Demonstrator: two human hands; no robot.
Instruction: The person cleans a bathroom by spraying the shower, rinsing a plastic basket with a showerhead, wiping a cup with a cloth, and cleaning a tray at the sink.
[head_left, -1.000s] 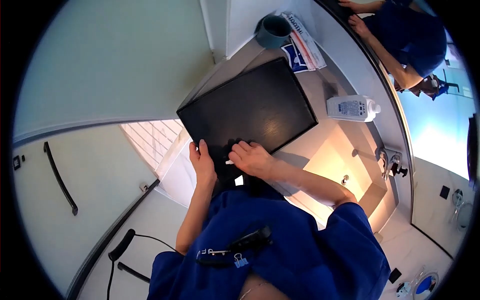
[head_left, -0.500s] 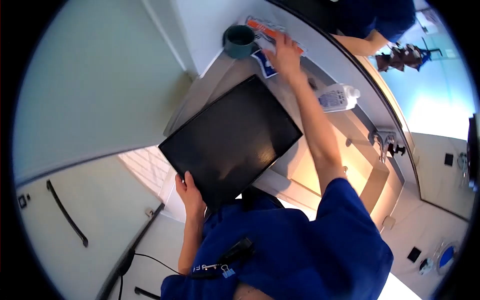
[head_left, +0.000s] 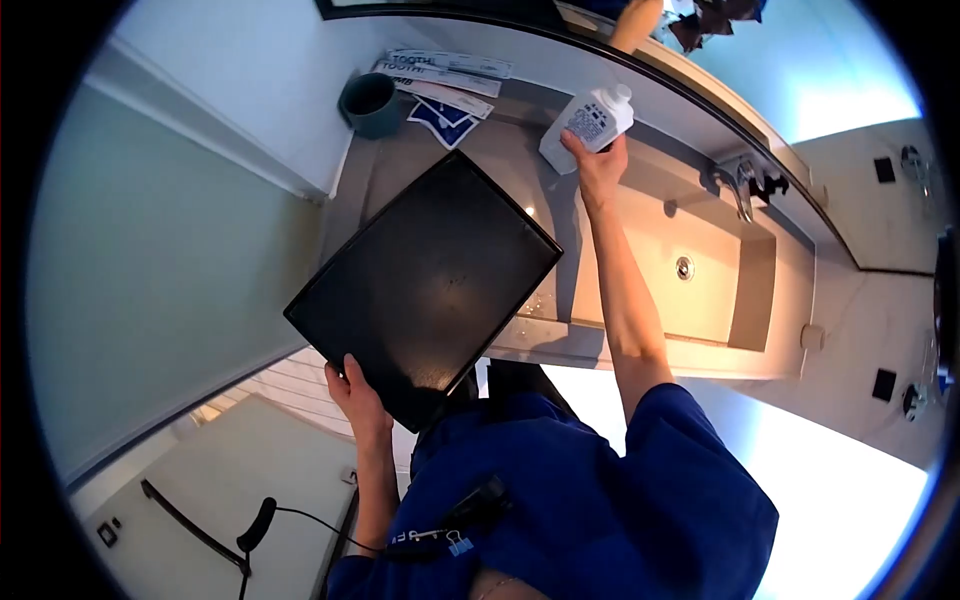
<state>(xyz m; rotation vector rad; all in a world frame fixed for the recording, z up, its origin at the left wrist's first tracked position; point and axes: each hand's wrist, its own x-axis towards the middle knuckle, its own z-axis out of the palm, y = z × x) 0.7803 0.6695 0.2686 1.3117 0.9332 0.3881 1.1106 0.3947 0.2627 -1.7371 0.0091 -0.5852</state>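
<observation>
My left hand grips the near left edge of a black rectangular tray, thumb on top and the other fingers mostly hidden under it. The tray is tilted across the view, its far part over the counter. My right hand is wrapped round the lower part of a white bottle with printed text, its white cap pointing up and right. Left of the bottle, flat paper packets and blue-and-white sachets lie beside a dark green cup.
A sink basin with a drain and a chrome faucet is at the right. The mirror's dark edge runs behind the counter. A pale door stands at the left, and a cabinet with a black handle is at lower left.
My right hand has left the tray, passed over the packets and taken hold of the white bottle. My left hand has kept its grip on the tray. The view has shifted toward the sink.
</observation>
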